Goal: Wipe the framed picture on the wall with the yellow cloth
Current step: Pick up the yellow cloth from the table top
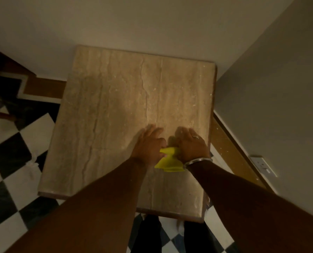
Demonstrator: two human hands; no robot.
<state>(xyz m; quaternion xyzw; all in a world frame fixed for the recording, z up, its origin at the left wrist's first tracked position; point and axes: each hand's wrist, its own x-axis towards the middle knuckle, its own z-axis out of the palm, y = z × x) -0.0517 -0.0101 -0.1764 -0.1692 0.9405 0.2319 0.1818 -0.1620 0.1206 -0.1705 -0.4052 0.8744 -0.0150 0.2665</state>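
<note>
A yellow cloth point(169, 161) lies bunched on the beige stone table top point(106, 106), near the table's front right part. My right hand point(192, 145) is closed over the cloth's far end, with a ring on one finger and a metal bangle at the wrist. My left hand point(148, 145) rests on the table right beside it, its fingers curled and touching the cloth's left edge. Most of the cloth is hidden under the two hands. No framed picture is in view.
The table stands in a corner between a pale back wall point(152, 24) and a right-hand wall point(279, 106) that carries a white socket point(263, 166). Black and white checked floor point(9, 152) runs to the left and in front. Dark furniture point(2, 88) sits far left.
</note>
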